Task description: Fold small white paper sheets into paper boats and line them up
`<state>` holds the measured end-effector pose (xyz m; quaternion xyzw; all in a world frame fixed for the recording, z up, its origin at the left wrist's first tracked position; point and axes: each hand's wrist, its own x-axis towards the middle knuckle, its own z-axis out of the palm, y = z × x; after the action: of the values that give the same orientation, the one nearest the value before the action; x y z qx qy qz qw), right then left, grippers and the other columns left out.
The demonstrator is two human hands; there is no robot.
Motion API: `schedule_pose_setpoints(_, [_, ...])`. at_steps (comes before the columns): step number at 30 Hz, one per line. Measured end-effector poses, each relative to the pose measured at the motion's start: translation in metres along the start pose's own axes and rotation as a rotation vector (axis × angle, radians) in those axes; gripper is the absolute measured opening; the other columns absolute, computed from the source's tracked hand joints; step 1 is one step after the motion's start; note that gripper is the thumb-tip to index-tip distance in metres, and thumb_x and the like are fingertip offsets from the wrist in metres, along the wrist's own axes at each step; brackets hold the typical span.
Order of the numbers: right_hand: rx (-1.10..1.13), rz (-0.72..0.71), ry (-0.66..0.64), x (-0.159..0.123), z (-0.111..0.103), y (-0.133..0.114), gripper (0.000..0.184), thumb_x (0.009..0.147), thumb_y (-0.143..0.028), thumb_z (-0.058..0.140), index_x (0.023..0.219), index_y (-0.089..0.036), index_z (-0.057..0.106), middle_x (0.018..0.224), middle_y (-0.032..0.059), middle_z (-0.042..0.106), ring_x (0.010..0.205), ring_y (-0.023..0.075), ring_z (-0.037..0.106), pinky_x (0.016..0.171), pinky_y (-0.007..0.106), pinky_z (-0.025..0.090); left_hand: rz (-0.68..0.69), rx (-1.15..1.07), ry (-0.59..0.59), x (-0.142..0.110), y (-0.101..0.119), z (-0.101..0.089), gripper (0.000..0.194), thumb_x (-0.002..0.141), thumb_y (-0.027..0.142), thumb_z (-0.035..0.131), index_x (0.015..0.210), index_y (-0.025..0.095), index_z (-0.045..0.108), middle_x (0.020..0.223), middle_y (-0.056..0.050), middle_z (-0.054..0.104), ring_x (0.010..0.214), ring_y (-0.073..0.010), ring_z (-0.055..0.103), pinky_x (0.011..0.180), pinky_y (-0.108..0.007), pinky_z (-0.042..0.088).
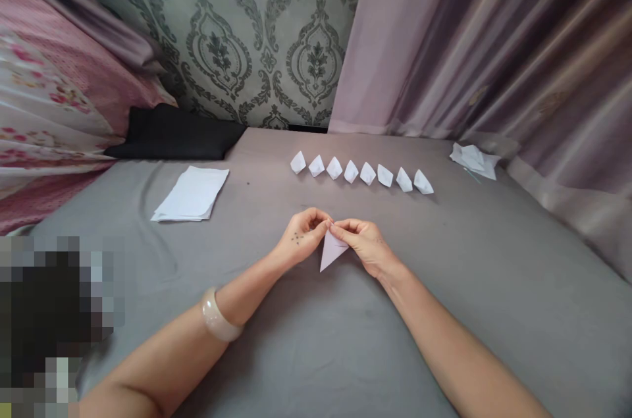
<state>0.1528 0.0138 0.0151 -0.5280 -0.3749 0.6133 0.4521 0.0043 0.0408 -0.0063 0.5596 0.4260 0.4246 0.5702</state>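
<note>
- Two bare hands meet near the middle of the frame, fingertips close together, both pinching one small piece of folded paper (330,256).
- The left hand (307,234) grips the paper's top end between thumb and fingers; small dark marks show on the back of this hand.
- The right hand (366,243) pinches the paper's upper right side, its thumb lying over the near face.
- The folded paper, pale with a pinkish tint, hangs between the hands, a sharp corner pointing down and left.
- A pale, glossy bangle (220,319) circles the left forearm, lower left of centre.
- Beyond the hands, eight folded white paper shapes (368,173) stand apart in a row, running from upper centre slightly down to the right.
- A stack of white paper (190,194) lies left of centre, its edges uneven.
- Behind that stack, a folded black cloth (182,136) lies toward the upper left.
- Loose white papers (474,160) lie in a small heap, right of the row.
- All these rest on a grey sheet (291,339).
- Patterned wallpaper (266,43) fills the upper middle; mauve curtains (419,43) hang at upper right.
- Pink floral fabric (49,95) drapes at upper left.
- Pixelation hides the lower left corner.
</note>
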Motion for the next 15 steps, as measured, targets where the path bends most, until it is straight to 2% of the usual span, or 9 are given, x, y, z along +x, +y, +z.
schedule_pose_setpoints(7, [-0.031, -0.049, 0.006, 0.0003, -0.0005, 0.0034, 0.037, 0.051, -0.047, 0.082, 0.066, -0.016, 0.070, 0.063, 0.0023, 0.067, 0.059, 0.0123, 0.056, 0.061, 0.027, 0.043, -0.067, -0.019, 0.012, -0.0023, 0.0064, 0.0028, 0.026, 0.072, 0.038, 0.067, 0.074, 0.013, 0.063, 0.069, -0.003, 0.063, 0.063, -0.0130, 0.055, 0.058, -0.023, 0.042])
schedule_pose_setpoints(15, [-0.008, -0.041, -0.035, 0.0012, -0.0020, 0.0060, 0.037, 0.055, -0.046, 0.081, 0.074, -0.016, 0.072, 0.067, 0.0029, 0.069, 0.062, 0.0130, 0.058, 0.064, 0.028, 0.044, -0.017, -0.039, 0.094, 0.0003, 0.0016, 0.0023, 0.024, 0.071, 0.037, 0.069, 0.071, 0.014, 0.063, 0.065, -0.001, 0.061, 0.059, -0.0113, 0.052, 0.058, -0.023, 0.040])
